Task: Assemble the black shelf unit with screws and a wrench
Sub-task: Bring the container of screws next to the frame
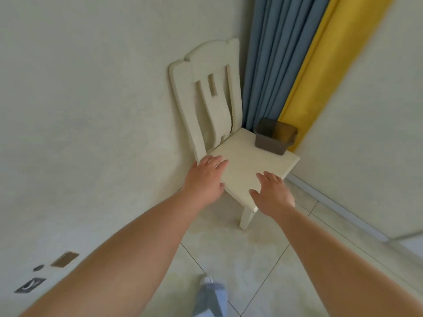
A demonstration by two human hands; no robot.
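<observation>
No shelf part, screw or wrench shows in this view. A cream wooden chair point(251, 154) stands in the room's corner against the left wall. My left hand point(206, 177) lies with straight fingers on the seat's near-left edge, thumb at the seat's front rim. My right hand point(272, 193) hovers with spread fingers over the seat's front corner; whether it touches the seat I cannot tell. Neither hand holds anything. A small dark brown bin point(274, 139) stands on the seat's far right corner.
Blue curtain point(274, 65) and yellow curtain point(332, 65) hang behind the chair. Pale tiled floor point(240, 259) lies below, with my foot point(209, 294) on it. Wall sockets point(65, 259) sit low on the left wall. A baseboard point(343, 213) runs along the right wall.
</observation>
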